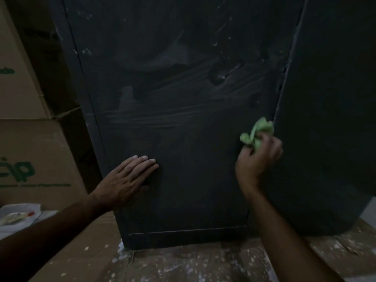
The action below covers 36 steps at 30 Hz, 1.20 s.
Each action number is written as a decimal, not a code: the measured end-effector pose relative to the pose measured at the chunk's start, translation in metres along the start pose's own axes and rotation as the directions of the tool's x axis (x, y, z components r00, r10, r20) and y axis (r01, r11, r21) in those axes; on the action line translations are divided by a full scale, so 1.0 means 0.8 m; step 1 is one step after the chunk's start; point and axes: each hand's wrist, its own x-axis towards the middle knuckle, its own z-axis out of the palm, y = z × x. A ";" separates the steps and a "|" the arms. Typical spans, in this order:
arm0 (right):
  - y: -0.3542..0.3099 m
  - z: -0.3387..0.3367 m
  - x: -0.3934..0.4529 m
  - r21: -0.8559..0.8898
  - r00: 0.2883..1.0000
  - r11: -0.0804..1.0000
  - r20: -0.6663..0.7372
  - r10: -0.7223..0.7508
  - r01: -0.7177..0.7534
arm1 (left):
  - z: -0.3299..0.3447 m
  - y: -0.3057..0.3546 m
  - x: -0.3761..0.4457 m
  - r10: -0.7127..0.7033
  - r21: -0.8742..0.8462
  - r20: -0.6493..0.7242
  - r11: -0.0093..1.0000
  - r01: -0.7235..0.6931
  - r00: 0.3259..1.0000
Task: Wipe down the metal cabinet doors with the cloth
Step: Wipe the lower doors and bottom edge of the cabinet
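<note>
At the left edge of the frame, 2 stacked cardboard boxes (30,151) with green print are seen, and at the lower left a white plastic bag (18,214) lies beside them. The left hand (130,178) is laid flat against the lower part of the dark metal cabinet door (183,119), its fingers straight and held close together, palm on the metal. Pale smeared streaks are seen across the middle of the door, and small light flecks are scattered over its upper part. Right of centre, a bunched green cloth (257,132) is gripped in the curled fingers of the right hand (258,157) and is held at the door's right edge, close to the seam; whether the cloth touches the metal cannot be told. At the right of the frame a 2nd dark panel (329,119) stands. Along the bottom, speckled cardboard sheeting (193,265) covers the floor.
</note>
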 end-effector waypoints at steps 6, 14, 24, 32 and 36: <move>-0.105 0.043 -0.094 0.212 0.643 0.716 0.327 -0.693 0.665 | -0.010 0.002 0.005 -0.001 -0.020 -0.069 1.000 0.000 0.998; -0.086 0.020 -0.027 0.057 0.973 0.982 0.131 -0.188 0.182 | -0.022 -0.003 0.009 -0.067 -0.033 -0.105 0.997 0.063 0.992; -0.050 0.022 -0.104 0.257 0.491 0.636 0.452 -0.745 0.727 | -0.028 -0.003 0.000 -0.125 -0.073 -0.212 0.991 0.112 0.969; -0.164 0.062 -0.061 0.345 0.520 0.598 0.296 -0.801 0.724 | -0.034 -0.020 -0.002 -0.182 -0.122 -0.118 0.978 0.167 0.976; -0.063 0.037 -0.056 0.473 -0.119 0.120 0.445 -0.888 0.873 | -0.035 -0.020 -0.004 -0.138 -0.096 -0.113 0.987 0.127 0.984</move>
